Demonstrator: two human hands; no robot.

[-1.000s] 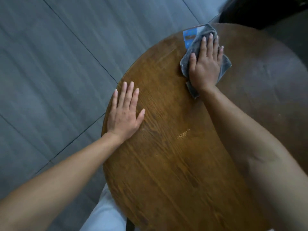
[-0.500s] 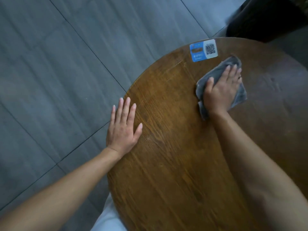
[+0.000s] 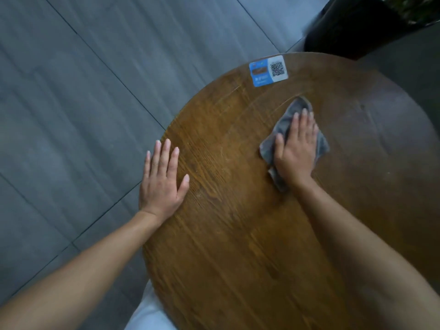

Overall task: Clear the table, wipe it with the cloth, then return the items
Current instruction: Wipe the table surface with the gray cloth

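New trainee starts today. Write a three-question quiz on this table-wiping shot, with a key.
1. True or false: the right hand presses the grey cloth flat on the table.
2. Where does the left hand rest? A) on the sticker B) at the table's left edge C) on the cloth
3. Fill in: the blue and white sticker carries a ___ code.

Key: 1 true; 2 B; 3 QR.

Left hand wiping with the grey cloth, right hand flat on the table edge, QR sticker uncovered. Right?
Hands are swapped. In the head view the right hand presses the grey cloth, the left hand lies flat on the table edge. The QR sticker is uncovered.
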